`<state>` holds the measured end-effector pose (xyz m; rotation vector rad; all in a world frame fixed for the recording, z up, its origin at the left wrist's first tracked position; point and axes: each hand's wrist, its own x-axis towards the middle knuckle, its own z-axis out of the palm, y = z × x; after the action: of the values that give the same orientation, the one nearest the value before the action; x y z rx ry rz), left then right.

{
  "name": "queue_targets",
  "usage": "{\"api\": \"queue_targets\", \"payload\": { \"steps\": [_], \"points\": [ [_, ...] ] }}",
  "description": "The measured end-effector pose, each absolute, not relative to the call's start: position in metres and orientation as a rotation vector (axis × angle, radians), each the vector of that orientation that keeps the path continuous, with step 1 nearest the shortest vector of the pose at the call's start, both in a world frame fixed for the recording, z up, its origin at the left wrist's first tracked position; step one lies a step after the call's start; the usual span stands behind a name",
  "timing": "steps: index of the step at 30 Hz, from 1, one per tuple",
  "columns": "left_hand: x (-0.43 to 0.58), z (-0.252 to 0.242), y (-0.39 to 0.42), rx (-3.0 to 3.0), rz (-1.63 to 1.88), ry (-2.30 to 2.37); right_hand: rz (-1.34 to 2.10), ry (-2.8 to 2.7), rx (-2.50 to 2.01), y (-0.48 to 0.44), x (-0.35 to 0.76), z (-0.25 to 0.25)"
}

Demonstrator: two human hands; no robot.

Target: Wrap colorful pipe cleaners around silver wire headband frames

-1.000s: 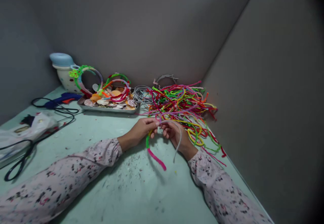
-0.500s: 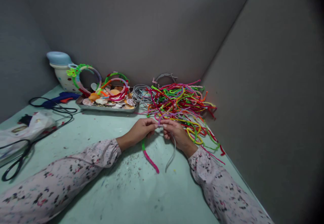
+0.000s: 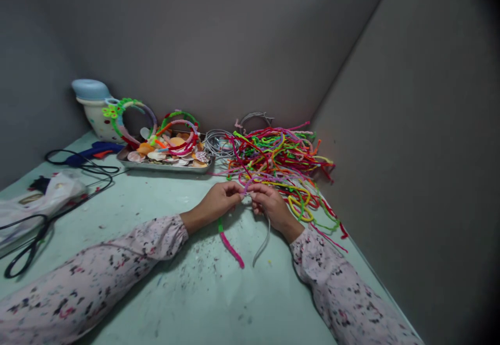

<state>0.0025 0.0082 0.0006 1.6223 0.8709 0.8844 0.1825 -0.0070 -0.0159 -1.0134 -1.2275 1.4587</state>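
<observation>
So the left hand (image 3: 222, 199) and right hand (image 3: 275, 209) are nearly touching, thumb and forefinger pinched together on each, no real gap, both nipping the same wire band (image 3: 267, 241) over the middle of the table (image 3: 211, 303), a bit toward its far edge. Looks like one piece, though the fingers hide the join. Bare grey wire hangs out of the right, and a fuzzy green-and-pink wrapped end (image 3: 231, 251) dangles from the left. A purple pipe cleaner (image 3: 247, 184) loops up right between the fingertips

I'd guess it weighs next to nothing: springy wire, bendy but holds a curve, soft fuzz that grips ok, bare bit probably slicker. Best hold imo is right where the wrap meets wire

Further out, toward the far right corner, a tangled heap of fuzzy pipe cleaners (image 3: 277, 152), then a smooth wire coil (image 3: 221, 144). Along the far edge sits a shiny metal tray (image 3: 167, 167) of ridged, brittle-looking shells (image 3: 156, 156) with plush round hoops on it. Crinkly plastic bag (image 3: 64, 191) by the left edge
</observation>
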Motion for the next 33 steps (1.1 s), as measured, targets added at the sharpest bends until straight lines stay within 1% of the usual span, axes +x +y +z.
{"api": "queue_targets", "payload": {
  "steps": [22,28,33],
  "points": [
    [0.0019,0.0019,0.0077,1.608,0.88,0.897,1.432,-1.288,-1.02,-0.007,0.1834,-0.0131],
    [0.0012,0.0002,0.0087,1.595,0.857,0.91,1.458,-1.216,-1.04,-0.0085,0.1816,-0.0096],
    [0.0011,-0.0016,0.01,1.601,0.872,0.854,1.43,-1.251,-1.043,-0.0067,0.1823,-0.0098]
  ]
}}
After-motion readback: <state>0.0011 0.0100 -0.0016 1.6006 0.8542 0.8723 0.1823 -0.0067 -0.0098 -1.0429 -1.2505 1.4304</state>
